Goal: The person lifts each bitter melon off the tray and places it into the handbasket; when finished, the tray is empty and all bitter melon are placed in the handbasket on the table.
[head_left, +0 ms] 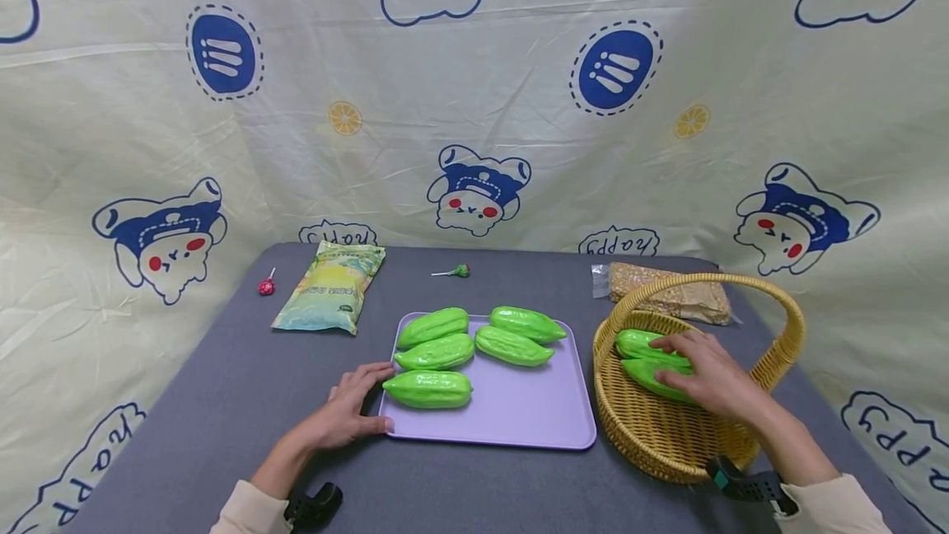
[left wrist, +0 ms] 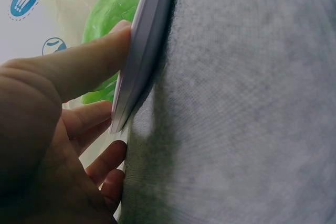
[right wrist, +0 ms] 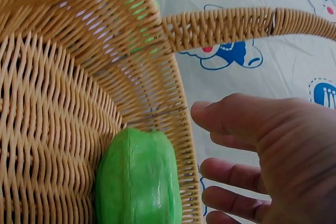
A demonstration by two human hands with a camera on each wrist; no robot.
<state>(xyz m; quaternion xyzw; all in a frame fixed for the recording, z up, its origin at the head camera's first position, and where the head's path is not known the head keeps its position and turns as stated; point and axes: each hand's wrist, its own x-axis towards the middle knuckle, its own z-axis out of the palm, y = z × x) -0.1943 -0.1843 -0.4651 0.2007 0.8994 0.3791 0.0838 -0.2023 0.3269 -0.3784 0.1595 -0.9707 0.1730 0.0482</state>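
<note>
My left hand [head_left: 347, 410] touches the left edge of a lilac tray [head_left: 519, 410], its thumb and index fingertips on the rim. In the left wrist view, the other fingers of that hand bend loosely beside the tray, near the tabletop. Several glossy green ridged gourds [head_left: 427, 390] lie on the tray. On the right stands a wicker basket [head_left: 630, 435] with an arched handle, and two more green gourds [right wrist: 139, 182] are inside it. My right hand [head_left: 708, 369] reaches over the basket, above these gourds. Its fingers are spread and loosely bent, with nothing between them in the right wrist view.
A yellow-green snack bag [head_left: 329, 291] lies at the back left, with a red lollipop [head_left: 267, 284] beside it. A green lollipop [head_left: 461, 270] is at the back middle. Behind the basket lies a clear bag of grains [head_left: 667, 291]. A printed sheet [head_left: 482, 89] hangs behind the table.
</note>
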